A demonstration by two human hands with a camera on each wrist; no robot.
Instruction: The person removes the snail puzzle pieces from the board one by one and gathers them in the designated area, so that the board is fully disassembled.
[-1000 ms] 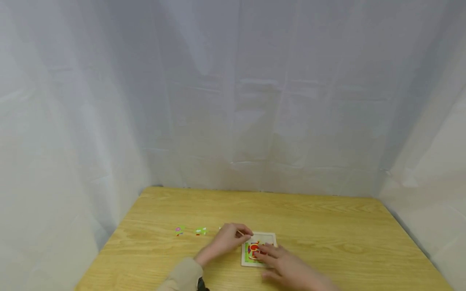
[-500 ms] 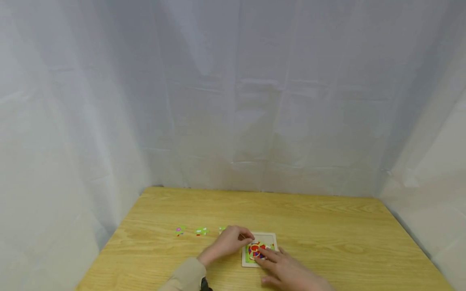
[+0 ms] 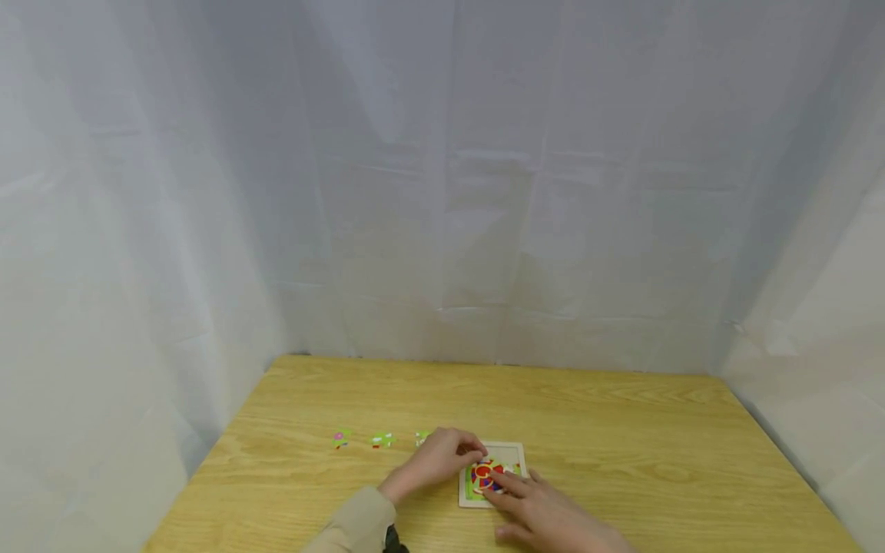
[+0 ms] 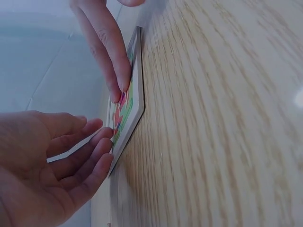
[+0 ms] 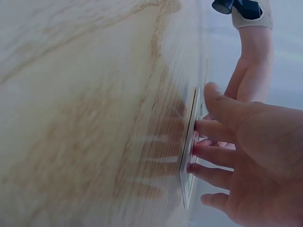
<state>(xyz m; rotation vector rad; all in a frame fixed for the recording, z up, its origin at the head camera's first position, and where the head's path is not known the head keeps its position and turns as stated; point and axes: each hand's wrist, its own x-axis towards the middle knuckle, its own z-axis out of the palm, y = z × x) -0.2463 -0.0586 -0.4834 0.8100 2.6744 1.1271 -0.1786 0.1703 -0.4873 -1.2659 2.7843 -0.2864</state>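
Note:
A square jigsaw puzzle in a light wooden frame [image 3: 492,447] lies on the table in the head view. Its lower part shows a red, blue and green picture [image 3: 484,478]; bare wood shows in its upper part. My left hand [image 3: 442,455] is at the frame's upper left, fingers curved and fingertips at the puzzle. Whether a piece sits between thumb and fingers is hidden. From the lower right, my right hand [image 3: 542,511] rests extended fingertips on the picture. In the left wrist view, the left fingertips [image 4: 105,135] reach the puzzle's edge.
To the left, green puzzle pieces lie in a row: one with a pink spot [image 3: 339,438], one with white marks [image 3: 382,440], and one [image 3: 421,438] partly behind my left hand. White curtains [image 3: 442,230] surround the wooden table [image 3: 622,438] at the back and sides.
My left hand has shifted slightly right and down along the frame. My right fingers have settled lower on the picture, uncovering more of it. Little differs over the last half second.

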